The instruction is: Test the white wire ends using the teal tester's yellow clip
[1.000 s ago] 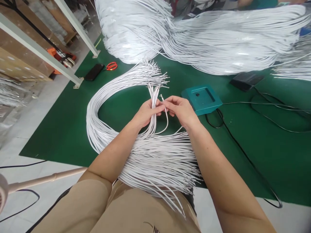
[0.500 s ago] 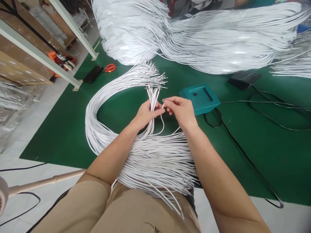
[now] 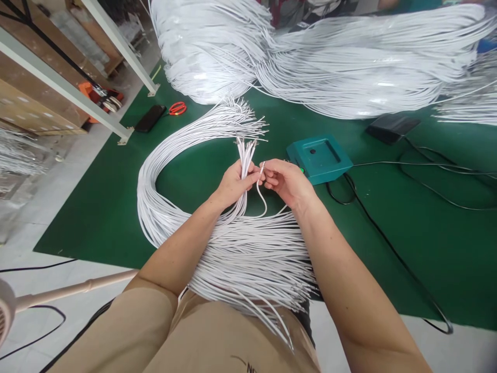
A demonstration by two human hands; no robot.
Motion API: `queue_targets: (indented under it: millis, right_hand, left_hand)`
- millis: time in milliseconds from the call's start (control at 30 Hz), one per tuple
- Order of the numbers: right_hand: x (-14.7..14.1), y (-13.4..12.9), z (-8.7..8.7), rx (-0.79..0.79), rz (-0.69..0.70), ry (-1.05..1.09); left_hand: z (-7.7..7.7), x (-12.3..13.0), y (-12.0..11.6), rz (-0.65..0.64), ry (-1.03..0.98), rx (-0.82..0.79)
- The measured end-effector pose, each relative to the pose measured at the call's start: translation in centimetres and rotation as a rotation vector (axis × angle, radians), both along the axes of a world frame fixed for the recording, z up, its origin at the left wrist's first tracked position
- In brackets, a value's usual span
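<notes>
My left hand [image 3: 234,182] is closed round a small upright bunch of white cables [image 3: 246,155], their ends sticking up above the fingers. Beside it, my right hand [image 3: 285,178] has its thumb and fingertips at the end of one single white cable [image 3: 261,192], which curves down below the fingers. Both hands' fingertips meet at that cable end, so the exact grip there is partly hidden. A large curved bundle of white cables [image 3: 149,202] loops round on the green table, and its near ends hang over the table's front edge against my shirt.
Big heaps of white cable [image 3: 361,67] lie along the far side. A teal box [image 3: 324,158] with a shallow recess sits right of my hands, with black cords [image 3: 382,243] trailing from it. A black phone [image 3: 149,118] and red-handled scissors [image 3: 177,108] lie at the far left.
My right hand's fingers have shifted slightly at the cable's end, and its other fingers show more open. The single cable now bows a little further right. The left hand keeps its hold.
</notes>
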State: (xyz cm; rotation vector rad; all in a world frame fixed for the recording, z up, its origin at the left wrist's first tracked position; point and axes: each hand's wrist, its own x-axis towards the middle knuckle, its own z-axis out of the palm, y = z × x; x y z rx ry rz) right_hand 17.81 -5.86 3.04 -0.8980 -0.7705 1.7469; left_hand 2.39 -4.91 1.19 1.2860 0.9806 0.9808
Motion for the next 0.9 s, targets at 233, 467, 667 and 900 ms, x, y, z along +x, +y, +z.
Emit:
queue_targets:
  millis: [233, 467, 667, 900]
  right_hand:
    - [-0.15, 0.23, 0.0, 0.049, 0.001, -0.08]
    - [0.14, -0.08, -0.37, 0.015, 0.04, 0.052]
    - [-0.33, -0.08, -0.27, 0.049, -0.076, -0.062]
    - [0.11, 0.04, -0.46, 0.001, -0.008, 0.007]
  left_hand:
    - [0.1, 0.09, -0.28, -0.07, 0.034, 0.075]
    - [-0.29, -0.4, -0.12, -0.004, 0.085, 0.093]
    - [-0.02, -0.37, -0.16, -0.012, 0.057, 0.073]
    - [-0.04, -0.33, -0.07, -0.01, 0.043, 0.088]
